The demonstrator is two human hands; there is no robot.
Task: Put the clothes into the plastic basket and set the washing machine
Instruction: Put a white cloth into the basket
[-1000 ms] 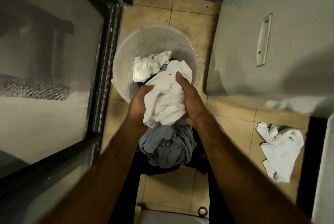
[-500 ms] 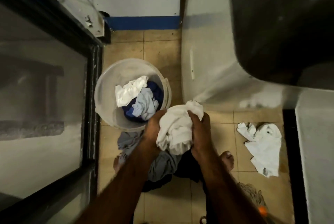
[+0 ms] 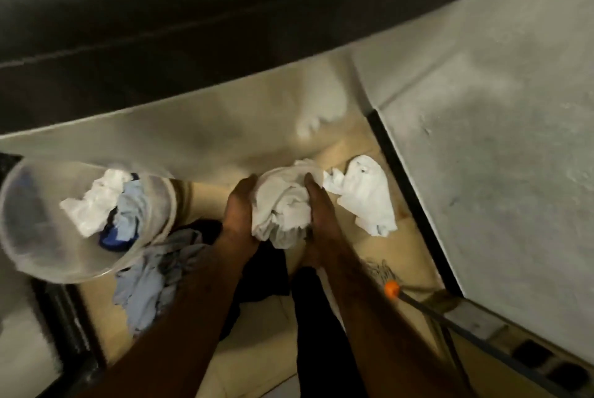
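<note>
A bunched white cloth sits between my two hands, well to the right of the basket. My left hand grips its left side and my right hand grips its right side. The clear plastic basket stands at the left on the tiled floor, with a white garment, a light blue one and a dark blue one in it. Grey-blue clothes lie on the floor under my left forearm. Another white garment lies on the floor just right of my hands.
The grey washing machine body rises behind the hands, with a dark surface above it. A grey wall with a black edge closes the right side. A stick with an orange end lies at the lower right.
My view has swung to the right, so the basket has slid to the left of the picture. Both hands have carried the white cloth away from above the basket toward the machine.
</note>
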